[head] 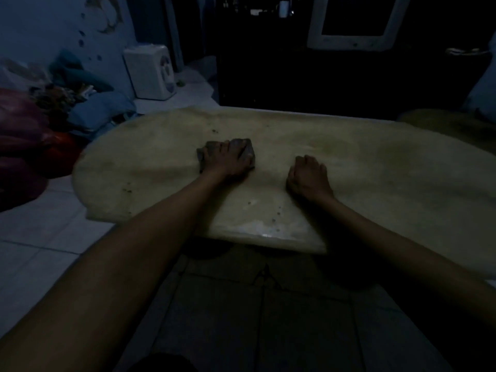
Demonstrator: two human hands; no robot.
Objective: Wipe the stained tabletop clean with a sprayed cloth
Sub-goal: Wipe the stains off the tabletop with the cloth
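A low oval beige tabletop (375,162) fills the middle of the dim view. Small dark stain specks (273,220) dot its near edge and its left side, and a few lie near the far edge. A dark crumpled cloth (248,149) lies flat on the table left of centre. My left hand (230,162) presses down on the cloth with fingers spread over it. To its right, my right hand (308,175) rests on the bare tabletop in a loose fist, holding nothing. No spray bottle is in view.
A white box fan (151,72) stands on the tiled floor beyond the table's left end. Piled fabrics and bags (40,124) lie at the far left. A dark cabinet (322,76) stands behind the table, and a white-framed screen (354,22) above it.
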